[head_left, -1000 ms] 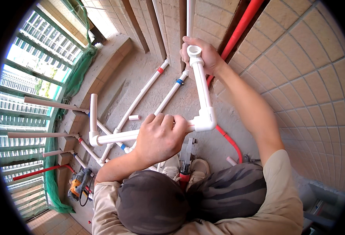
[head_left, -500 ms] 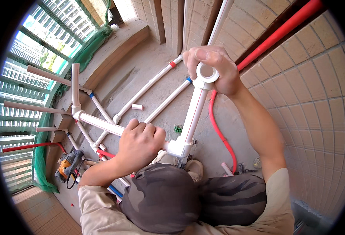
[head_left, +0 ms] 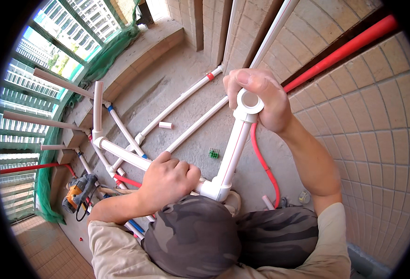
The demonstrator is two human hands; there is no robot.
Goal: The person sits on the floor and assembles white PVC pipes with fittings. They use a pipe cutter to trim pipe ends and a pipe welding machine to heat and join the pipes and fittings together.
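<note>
A white plastic pipe assembly with thin red lines spans the space above my knees. My left hand point(head_left: 173, 174) is closed around its long pipe point(head_left: 123, 152), close to the white elbow point(head_left: 216, 189) at the bottom corner. From that elbow a shorter pipe point(head_left: 235, 146) rises to a round, open-mouthed white fitting point(head_left: 250, 110). My right hand point(head_left: 271, 102) wraps the fitting from behind and the right, its thumb bent over the top and some fingers hidden. At the assembly's far left end, another elbow point(head_left: 97, 141) carries an upturned pipe point(head_left: 98, 104).
White pipes point(head_left: 179, 103) with red and blue marks run over the concrete floor point(head_left: 186, 69). An orange and black power tool point(head_left: 78, 193) lies at left. A red pipe point(head_left: 263, 162) curves by the tiled wall point(head_left: 372, 121). Green netting point(head_left: 51, 186) edges the railing. A pipe offcut point(head_left: 166, 125) lies ahead.
The assembly has shifted slightly down and to the right, with both hands still gripping it. Its lower elbow now sits closer to my knee and covers more of my shoes.
</note>
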